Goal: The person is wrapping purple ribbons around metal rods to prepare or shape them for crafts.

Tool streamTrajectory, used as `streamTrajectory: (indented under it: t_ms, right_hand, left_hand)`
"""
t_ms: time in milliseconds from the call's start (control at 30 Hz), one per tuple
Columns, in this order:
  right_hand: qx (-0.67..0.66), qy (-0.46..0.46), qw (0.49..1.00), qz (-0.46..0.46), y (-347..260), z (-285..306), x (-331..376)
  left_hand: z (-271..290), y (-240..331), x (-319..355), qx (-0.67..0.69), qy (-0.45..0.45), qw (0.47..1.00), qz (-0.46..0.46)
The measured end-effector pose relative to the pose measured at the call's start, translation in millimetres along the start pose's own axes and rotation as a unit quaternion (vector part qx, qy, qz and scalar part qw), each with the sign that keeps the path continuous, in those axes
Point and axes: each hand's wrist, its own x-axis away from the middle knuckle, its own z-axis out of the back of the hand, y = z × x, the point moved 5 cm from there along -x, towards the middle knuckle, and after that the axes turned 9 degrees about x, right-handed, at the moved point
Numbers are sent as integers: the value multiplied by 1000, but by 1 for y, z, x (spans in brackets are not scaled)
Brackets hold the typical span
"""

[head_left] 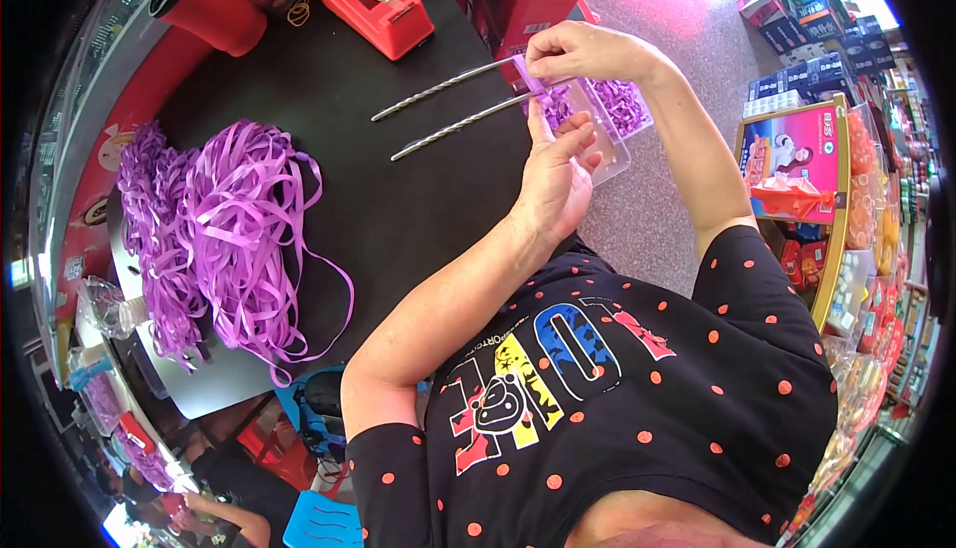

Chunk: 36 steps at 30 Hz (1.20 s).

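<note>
Two twisted metal rods (pixel 453 90), like long drill bits, lie side by side across the table's right edge. A purple ribbon (pixel 526 72) runs around their right ends. My right hand (pixel 578 53) pinches this ribbon by the upper rod. Just below, my left hand (pixel 560 170) has its fingertips closed on the ribbon at the lower rod, its other fingers curled loosely. Under and beside my hands is a clear plastic box (pixel 612 165) with many small purple ribbon pieces (pixel 617 105). My right hand partly hides the ribbon.
A big heap of loose purple ribbon (pixel 244 239) covers the left of the black table (pixel 398 219). Toward the back are a red tape dispenser (pixel 383 15), a red cup (pixel 209 10) and rubber bands (pixel 298 12). A blue stool (pixel 324 520) and a co-worker's arm (pixel 234 516) show at lower left.
</note>
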Motion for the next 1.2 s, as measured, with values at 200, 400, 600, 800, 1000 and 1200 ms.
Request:
streamTrajectory:
  t_ms: [200,400,600,800,1000,1200]
  right_hand:
    - [76,-10,996,-49,4,-1,-8]
    - [78,9,995,-62,9,-2,-7]
    - [122,42,986,-105,-7,-3,0]
    - [157,79,968,-182,19,-11,11]
    - [-364,111,914,-143,70,-48,19]
    - [-650,53,754,-86,77,-101,-8]
  left_hand:
    - [-1,2,1,-15,1,1000,0]
    - [-1,2,1,-23,-1,1000,1]
    - [-1,2,1,-19,4,1000,2]
    - [-1,1,0,-10,-5,1000,-2]
    - [2,2,-2,2,-16,1000,-10]
    - [-1,3,3,22,-9,1000,16]
